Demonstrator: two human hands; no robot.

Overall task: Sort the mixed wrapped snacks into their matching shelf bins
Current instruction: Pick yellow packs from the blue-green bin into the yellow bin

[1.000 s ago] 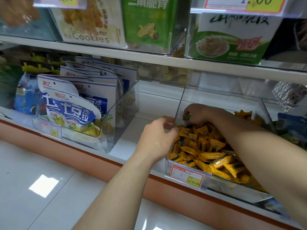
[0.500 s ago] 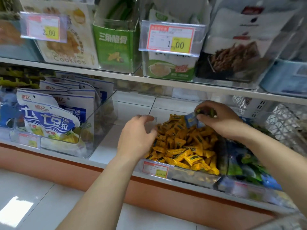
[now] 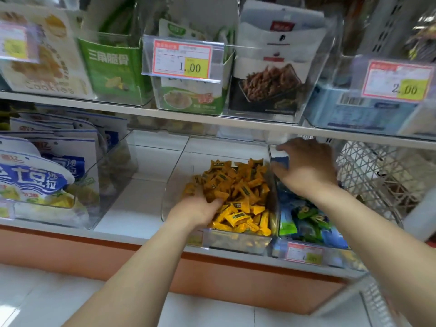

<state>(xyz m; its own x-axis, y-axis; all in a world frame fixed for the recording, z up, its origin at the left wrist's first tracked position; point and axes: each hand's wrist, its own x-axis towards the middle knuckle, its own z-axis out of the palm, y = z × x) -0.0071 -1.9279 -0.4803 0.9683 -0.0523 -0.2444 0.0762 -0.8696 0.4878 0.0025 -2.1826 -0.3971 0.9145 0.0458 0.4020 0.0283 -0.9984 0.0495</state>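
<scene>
Right hand [image 3: 306,168] pinches blue snack [image 3: 281,161] above divider [image 3: 274,204]; left hand [image 3: 195,208] in yellow snacks [image 3: 240,185]

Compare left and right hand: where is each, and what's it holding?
Left hand sits low in the bin of yellow snacks, fingers dug into the pile; right hand is raised over the back of the bin of blue-green snacks. Right hand pinches a blue packet; whether the left grips anything is hidden. Both reach into clear lower-shelf bins.

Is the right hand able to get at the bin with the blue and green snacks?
Probably yes. The right hand, pinching a blue packet, hovers just over the blue-and-green snack bin, whose top is open with nothing covering it.
</scene>
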